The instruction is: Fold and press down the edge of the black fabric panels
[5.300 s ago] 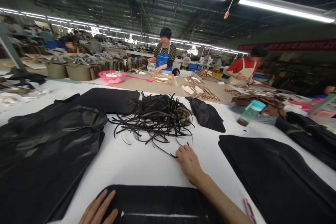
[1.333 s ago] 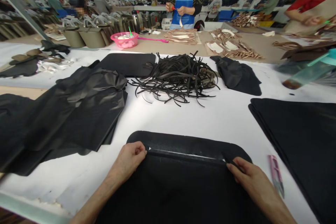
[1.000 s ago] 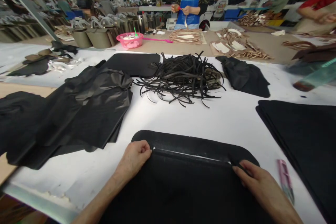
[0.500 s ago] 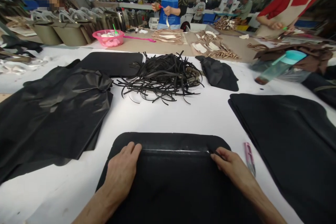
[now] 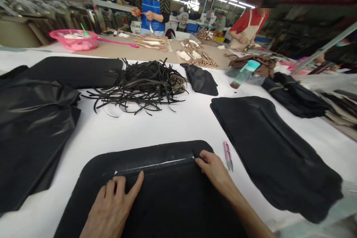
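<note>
A large black panel (image 5: 161, 200) with rounded corners lies on the white tabletop before me. A thin pale line (image 5: 156, 164) runs across it near its far edge, with a small white tip at each end. My left hand (image 5: 111, 200) rests on the panel below the line's left end, thumb stretched out and fingers spread, holding nothing. At the line's right end, my right hand (image 5: 213, 167) pinches a small black piece (image 5: 198, 155); whether it belongs to the panel I cannot tell. Pink thread snips (image 5: 228, 155) lie just right of the panel.
A stack of black panels (image 5: 267, 145) lies right, black sheets (image 5: 33, 130) left. Farther back are a heap of black strips (image 5: 145, 85), a teal-lidded bottle (image 5: 245, 73) and a pink basin (image 5: 75, 41). Across the table stand a person in a blue apron (image 5: 152, 11) and another in red (image 5: 248, 26).
My view has turned right, so the panel appears tilted and farther left. My left hand has slid nearer me, off the pale line, with its thumb spread. The right hand keeps its pinch.
</note>
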A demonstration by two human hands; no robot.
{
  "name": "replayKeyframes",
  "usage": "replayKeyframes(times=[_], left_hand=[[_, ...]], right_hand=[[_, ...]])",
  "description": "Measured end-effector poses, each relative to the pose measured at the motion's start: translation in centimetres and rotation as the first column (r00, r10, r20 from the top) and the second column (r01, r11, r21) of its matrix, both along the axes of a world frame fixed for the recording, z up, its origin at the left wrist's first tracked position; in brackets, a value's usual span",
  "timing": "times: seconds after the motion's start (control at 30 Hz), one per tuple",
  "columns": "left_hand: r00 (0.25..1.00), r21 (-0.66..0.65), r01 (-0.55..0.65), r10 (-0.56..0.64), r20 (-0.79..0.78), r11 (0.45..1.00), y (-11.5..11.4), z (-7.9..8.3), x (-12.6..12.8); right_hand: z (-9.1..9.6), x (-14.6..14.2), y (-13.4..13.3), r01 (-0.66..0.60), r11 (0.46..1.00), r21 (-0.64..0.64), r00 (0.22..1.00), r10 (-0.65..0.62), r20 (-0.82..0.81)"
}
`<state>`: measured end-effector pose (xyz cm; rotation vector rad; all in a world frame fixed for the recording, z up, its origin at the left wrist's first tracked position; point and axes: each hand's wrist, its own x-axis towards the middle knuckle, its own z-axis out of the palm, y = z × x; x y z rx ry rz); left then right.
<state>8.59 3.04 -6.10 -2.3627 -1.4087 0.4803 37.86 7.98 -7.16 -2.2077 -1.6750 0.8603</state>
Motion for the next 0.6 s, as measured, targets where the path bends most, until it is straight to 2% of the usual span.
replayKeyframes(times=[0.13,0.3,0.5,0.6], left_hand=[[1.0,0.07,0.0,0.001,-0.011,0.998,0.2,-0.2,0.3],[0.995,0.145,0.043,-0.056,0.085,0.988,0.2,-1.0,0.5],[0.941,0.199,0.168,-0.217,0.261,0.966,0.4,-2.3,0.8],[0.927,0.197,0.213,-0.261,0.268,0.957,0.8,-2.1,1.1]], right_hand=[[0.3,-0.2,0.0,0.028,1.0,0.006,0.999,-0.028,0.015],[0.8,-0.4,-0.1,0.044,0.999,0.007,0.999,-0.044,0.018],[1.3,-0.6,-0.3,0.041,0.999,0.01,0.999,-0.041,0.026],[1.4,-0.8,-0.2,0.039,0.999,0.01,0.999,-0.04,0.034]])
